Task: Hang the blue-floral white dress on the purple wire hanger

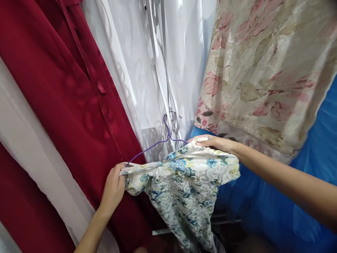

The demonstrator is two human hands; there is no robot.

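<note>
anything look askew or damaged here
The floral garment looks askew on the purple hanger: its end at the left hand sits lower in the picture than its end at the right hand. No tear or spill shows.

White garment (181, 186) with blue, green and yellow floral print at lower centre, purple hanger (169, 136) at centre, deep red cloth (71, 80) at left, white fabric (184, 52) at upper centre, beige cloth (263, 70) with pink flowers at upper right, bright blue fabric (263, 207) at lower right
</note>
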